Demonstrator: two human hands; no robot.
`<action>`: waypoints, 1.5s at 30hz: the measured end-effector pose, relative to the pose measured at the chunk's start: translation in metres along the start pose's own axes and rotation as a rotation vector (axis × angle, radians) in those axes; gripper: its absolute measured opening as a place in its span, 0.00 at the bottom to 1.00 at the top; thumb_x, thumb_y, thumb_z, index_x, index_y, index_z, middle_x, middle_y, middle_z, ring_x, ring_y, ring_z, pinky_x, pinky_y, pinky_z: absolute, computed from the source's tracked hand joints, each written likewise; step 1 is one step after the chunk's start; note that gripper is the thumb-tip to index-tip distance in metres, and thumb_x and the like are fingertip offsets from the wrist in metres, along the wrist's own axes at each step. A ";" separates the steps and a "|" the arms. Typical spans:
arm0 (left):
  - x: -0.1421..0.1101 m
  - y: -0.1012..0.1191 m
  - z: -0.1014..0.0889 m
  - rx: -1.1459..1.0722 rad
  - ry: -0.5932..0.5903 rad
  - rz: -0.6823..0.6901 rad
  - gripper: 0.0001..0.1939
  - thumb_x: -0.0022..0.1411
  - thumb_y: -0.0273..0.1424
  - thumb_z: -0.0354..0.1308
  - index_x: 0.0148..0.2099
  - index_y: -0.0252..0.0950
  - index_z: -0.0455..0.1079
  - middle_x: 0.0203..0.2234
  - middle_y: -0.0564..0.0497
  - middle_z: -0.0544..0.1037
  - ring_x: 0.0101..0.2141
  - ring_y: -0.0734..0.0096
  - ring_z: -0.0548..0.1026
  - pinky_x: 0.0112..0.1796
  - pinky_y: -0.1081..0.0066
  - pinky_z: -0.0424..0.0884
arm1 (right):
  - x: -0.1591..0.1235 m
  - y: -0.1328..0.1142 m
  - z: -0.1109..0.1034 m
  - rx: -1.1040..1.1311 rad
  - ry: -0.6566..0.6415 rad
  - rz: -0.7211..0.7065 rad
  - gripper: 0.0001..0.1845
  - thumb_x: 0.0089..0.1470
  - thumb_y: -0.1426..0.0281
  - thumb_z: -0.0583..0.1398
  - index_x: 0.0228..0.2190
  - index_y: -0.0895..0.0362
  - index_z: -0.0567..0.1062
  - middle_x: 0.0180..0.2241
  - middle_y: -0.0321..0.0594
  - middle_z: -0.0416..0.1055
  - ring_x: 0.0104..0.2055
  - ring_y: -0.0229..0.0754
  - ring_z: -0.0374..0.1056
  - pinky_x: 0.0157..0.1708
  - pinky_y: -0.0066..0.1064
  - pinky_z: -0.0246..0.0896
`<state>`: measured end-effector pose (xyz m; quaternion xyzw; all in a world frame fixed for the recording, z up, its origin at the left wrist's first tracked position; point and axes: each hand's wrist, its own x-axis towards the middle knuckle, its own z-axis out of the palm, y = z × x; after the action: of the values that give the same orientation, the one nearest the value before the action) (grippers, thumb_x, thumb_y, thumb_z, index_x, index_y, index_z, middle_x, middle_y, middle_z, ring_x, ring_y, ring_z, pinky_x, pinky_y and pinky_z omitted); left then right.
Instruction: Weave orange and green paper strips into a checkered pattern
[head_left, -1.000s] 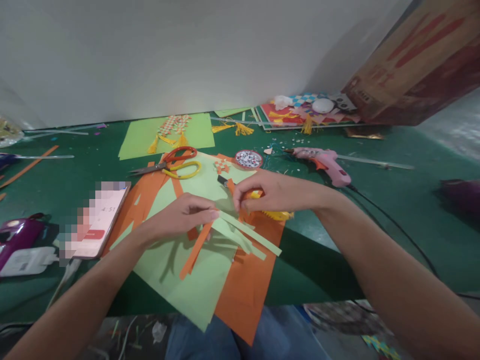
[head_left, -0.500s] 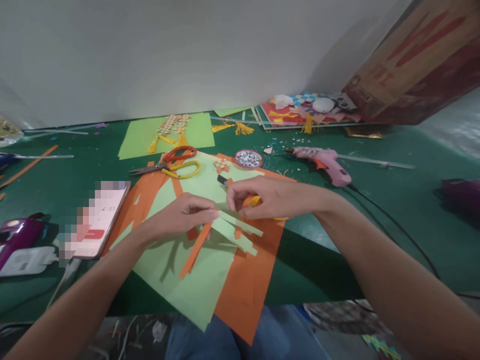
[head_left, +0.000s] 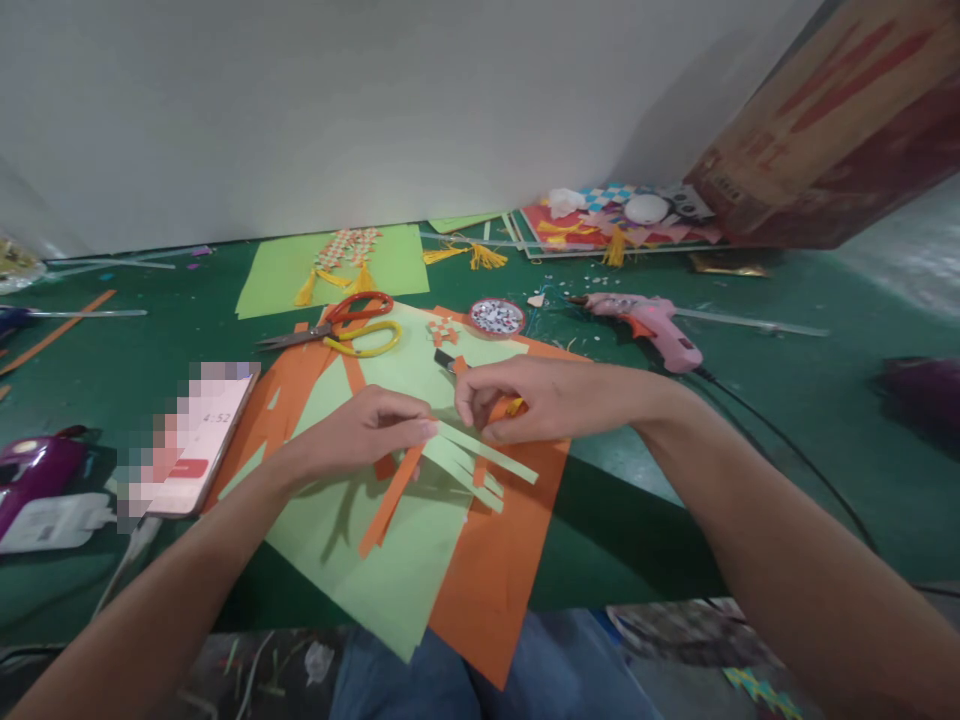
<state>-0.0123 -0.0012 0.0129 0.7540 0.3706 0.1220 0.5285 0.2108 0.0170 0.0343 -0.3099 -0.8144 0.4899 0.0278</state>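
Note:
My left hand is closed in a pinch on several paper strips. Pale green strips fan out to the right from its fingertips, and orange strips angle down toward me. Just to the right, my right hand curls around what looks like an orange utility knife, its dark tip pointing up and left past the fingers. Some of its body is hidden by the hand. Below both hands lie a pale green sheet and an orange sheet.
Scissors, a small woven paper piece and a dish of small beads or googly eyes lie beyond my hands. A pink glue gun with a cord is right, a phone left. Tasselled weaving lies behind.
The pale green strips have shifted and spread apart, with one now reaching farther right. My right hand has moved very slightly; the left hand stays in place.

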 end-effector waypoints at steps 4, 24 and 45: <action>0.000 0.001 0.000 0.003 -0.008 0.002 0.22 0.63 0.40 0.49 0.21 0.34 0.59 0.15 0.55 0.67 0.18 0.81 0.61 0.21 0.75 0.53 | 0.000 0.001 -0.002 -0.015 0.009 0.002 0.04 0.49 0.72 0.56 0.31 0.55 0.67 0.33 0.35 0.71 0.35 0.37 0.67 0.34 0.28 0.60; 0.000 0.001 0.000 -0.014 -0.010 -0.033 0.21 0.62 0.40 0.50 0.21 0.34 0.58 0.15 0.56 0.68 0.18 0.79 0.64 0.21 0.75 0.54 | 0.004 0.003 -0.001 -0.009 -0.039 -0.028 0.07 0.50 0.75 0.54 0.27 0.56 0.72 0.28 0.34 0.72 0.33 0.36 0.70 0.34 0.27 0.61; 0.000 0.001 0.000 -0.022 -0.026 -0.031 0.22 0.62 0.41 0.50 0.21 0.34 0.58 0.14 0.57 0.64 0.17 0.81 0.61 0.21 0.75 0.53 | 0.001 0.006 -0.006 0.033 -0.058 -0.005 0.05 0.50 0.73 0.56 0.30 0.56 0.73 0.30 0.34 0.73 0.34 0.36 0.70 0.35 0.27 0.62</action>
<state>-0.0118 -0.0018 0.0137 0.7437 0.3741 0.1082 0.5433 0.2147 0.0239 0.0319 -0.2931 -0.8075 0.5118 0.0106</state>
